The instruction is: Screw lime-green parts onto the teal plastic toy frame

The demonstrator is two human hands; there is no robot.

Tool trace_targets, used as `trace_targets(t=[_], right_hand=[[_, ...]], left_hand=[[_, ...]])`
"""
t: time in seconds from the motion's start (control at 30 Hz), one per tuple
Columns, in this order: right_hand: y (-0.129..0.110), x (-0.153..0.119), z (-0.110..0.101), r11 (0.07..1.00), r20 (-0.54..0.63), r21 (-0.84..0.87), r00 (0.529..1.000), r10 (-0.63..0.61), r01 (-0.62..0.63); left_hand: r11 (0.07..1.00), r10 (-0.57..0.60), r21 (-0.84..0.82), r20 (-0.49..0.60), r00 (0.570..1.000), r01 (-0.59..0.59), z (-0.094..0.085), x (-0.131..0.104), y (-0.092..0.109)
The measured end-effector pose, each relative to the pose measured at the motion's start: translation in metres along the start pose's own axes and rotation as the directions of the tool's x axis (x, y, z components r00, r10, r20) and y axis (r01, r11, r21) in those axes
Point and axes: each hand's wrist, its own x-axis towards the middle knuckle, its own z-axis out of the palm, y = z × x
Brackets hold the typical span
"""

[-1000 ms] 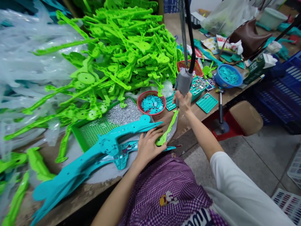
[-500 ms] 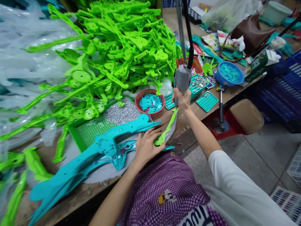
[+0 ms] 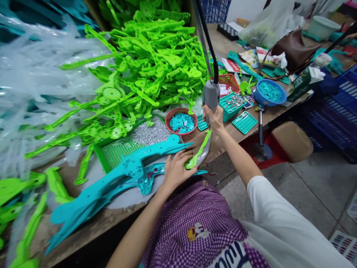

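Note:
My right hand (image 3: 214,118) is wrapped round a grey power screwdriver (image 3: 211,96), held upright with its tip down at the far end of a slim green plastic part (image 3: 202,148). My left hand (image 3: 178,169) grips that part's rounded near end between thumb and fingers. Clear plastic shows along the part's right side. Under and beside my left hand lie long turquoise plastic parts (image 3: 122,172), shaped like a toy gun's body. Whether the bit sits in a screw is too small to tell.
A green tray (image 3: 104,158) holds many small metal screws. Red basket (image 3: 167,125) and blue bowl (image 3: 258,97) hold turquoise pieces. Green parts (image 3: 156,63) are heaped behind. A hammer (image 3: 261,130) lies at the table edge, above a stool (image 3: 292,141). Plastic bags (image 3: 41,78) cover the left.
The view has turned slightly, so the green heap and turquoise parts sit further right in it. Both hands keep their hold, and the screwdriver's tip stays at the green part's far end.

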Motion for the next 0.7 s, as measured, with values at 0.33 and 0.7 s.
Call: trace_targets(t=[0.33,0.7], right_hand=[[-0.045,-0.046,0.001,0.998,0.059,0.057,0.998,-0.01,0.007],[-0.02,-0.08,0.014,0.989,0.165,0.091,0.981,0.099,-0.115]], left_hand=[[1.0,0.006,-0.025,0.018,1.0,-0.005,0.002,0.0,-0.003],[1.0,0.011,-0.012,0.015,1.0,-0.01,0.004,0.0,-0.004]])
